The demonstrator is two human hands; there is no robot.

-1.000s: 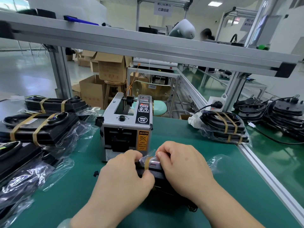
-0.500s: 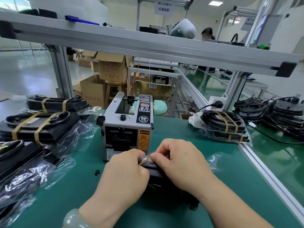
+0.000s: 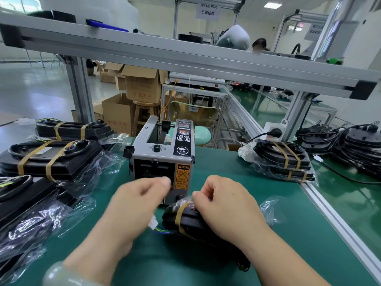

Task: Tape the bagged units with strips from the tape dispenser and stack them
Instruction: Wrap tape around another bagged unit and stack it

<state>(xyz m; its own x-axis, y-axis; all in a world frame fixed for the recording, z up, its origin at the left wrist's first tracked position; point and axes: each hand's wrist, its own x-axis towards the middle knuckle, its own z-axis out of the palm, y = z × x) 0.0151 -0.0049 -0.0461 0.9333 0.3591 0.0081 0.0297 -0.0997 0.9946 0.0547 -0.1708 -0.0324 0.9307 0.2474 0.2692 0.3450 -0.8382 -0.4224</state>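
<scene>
Here the right hand point(image 3: 224, 209) grips the bagged unit point(image 3: 185, 222), whose long axis runs back under the wrist. The tape dispenser point(image 3: 165, 155) sits just ahead of the blurred, nearer left hand point(image 3: 142, 196); whether its curled fingers pinch anything, I cannot tell.

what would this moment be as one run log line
step: taping | left hand: at tape dispenser outlet, blurred, grip unclear | right hand: holds bagged unit | tape strip: one on unit
</scene>
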